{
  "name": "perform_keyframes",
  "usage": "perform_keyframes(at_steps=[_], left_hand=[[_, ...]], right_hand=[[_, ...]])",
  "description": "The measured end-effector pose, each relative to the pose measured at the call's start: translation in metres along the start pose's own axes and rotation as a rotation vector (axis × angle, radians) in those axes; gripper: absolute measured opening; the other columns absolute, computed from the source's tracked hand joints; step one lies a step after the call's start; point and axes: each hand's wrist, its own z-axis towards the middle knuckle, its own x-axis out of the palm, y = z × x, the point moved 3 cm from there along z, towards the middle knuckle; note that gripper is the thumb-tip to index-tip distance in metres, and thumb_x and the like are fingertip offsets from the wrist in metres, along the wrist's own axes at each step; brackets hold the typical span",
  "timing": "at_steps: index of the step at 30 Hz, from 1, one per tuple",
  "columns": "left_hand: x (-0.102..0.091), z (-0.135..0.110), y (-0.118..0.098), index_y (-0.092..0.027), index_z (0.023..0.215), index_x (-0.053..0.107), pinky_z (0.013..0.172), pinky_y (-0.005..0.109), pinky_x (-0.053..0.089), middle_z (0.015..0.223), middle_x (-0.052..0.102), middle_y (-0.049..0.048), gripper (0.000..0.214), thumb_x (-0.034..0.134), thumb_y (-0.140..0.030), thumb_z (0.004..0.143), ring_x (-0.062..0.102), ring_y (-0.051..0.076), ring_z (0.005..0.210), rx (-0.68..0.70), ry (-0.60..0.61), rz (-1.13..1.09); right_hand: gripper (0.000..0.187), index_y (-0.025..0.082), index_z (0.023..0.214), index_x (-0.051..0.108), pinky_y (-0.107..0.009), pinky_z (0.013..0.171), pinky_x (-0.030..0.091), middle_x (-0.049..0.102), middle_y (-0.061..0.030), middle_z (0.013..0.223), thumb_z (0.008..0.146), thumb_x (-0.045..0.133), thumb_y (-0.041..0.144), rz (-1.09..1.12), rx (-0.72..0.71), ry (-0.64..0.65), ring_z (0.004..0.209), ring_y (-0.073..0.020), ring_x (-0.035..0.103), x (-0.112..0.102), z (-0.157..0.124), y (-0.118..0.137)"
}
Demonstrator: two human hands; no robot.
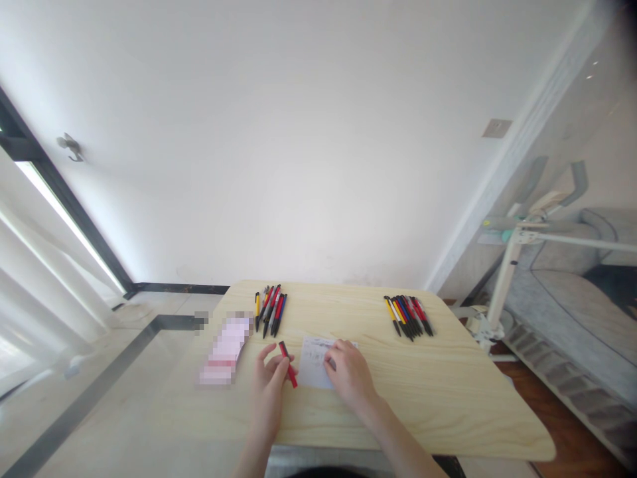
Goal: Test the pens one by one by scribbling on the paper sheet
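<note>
My left hand (273, 375) is closed on a red pen barrel (292, 380) with a dark upper end, held tilted just above the table. To its right lies a white sheet of paper (313, 372) with dark marks on it. My right hand (351, 372) rests over the right part of this sheet, its fingers curled together in a pinch. Whatever those fingers hold, if anything, is hidden. One bunch of pens (271, 312) in yellow, red, grey, blue and black lies beyond my left hand. Another bunch of similar pens (408, 317) lies at the far right.
The light wooden table (448, 398) has rounded corners and stands by a white wall (318, 166). A blurred-out pink and white item (226, 352) lies at its left edge. On the right are a white exercise machine (507, 279) and a grey sofa (572, 285).
</note>
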Motion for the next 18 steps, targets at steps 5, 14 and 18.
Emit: perform_keyframes(at_steps=[5, 14, 18], left_hand=[[0.0002, -0.0004, -0.0001, -0.022, 0.106, 0.046, 0.056, 0.026, 0.046, 0.072, 0.065, 0.0010, 0.047, 0.069, -0.033, 0.066, 0.063, 0.018, 0.070, 0.005, 0.001, 0.006], [0.0003, -0.0005, -0.0002, -0.022, 0.106, 0.046, 0.054, 0.026, 0.046, 0.072, 0.066, 0.0013, 0.047, 0.069, -0.033, 0.066, 0.063, 0.017, 0.066, 0.001, -0.008, 0.008], [0.0007, -0.0008, -0.0011, -0.022, 0.105, 0.047, 0.054, 0.026, 0.047, 0.072, 0.066, 0.0010, 0.050, 0.071, -0.034, 0.063, 0.063, 0.017, 0.065, -0.008, -0.022, 0.003]], right_hand=[[0.015, 0.022, 0.071, 0.065, -0.027, 0.073, 0.041, 0.063, -0.0032, 0.079, 0.076, 0.055, 0.011, 0.005, -0.003, -0.009, 0.080, -0.0186, 0.055, -0.0007, -0.0002, 0.0004], [0.015, 0.022, 0.071, 0.064, -0.027, 0.072, 0.041, 0.062, -0.0028, 0.078, 0.076, 0.055, 0.011, 0.005, -0.010, -0.015, 0.079, -0.0183, 0.054, -0.0016, 0.0003, 0.0002], [0.015, 0.022, 0.071, 0.064, -0.027, 0.072, 0.040, 0.062, -0.0029, 0.078, 0.077, 0.055, 0.012, 0.010, -0.009, -0.028, 0.079, -0.0183, 0.054, -0.0016, 0.0004, 0.0000]])
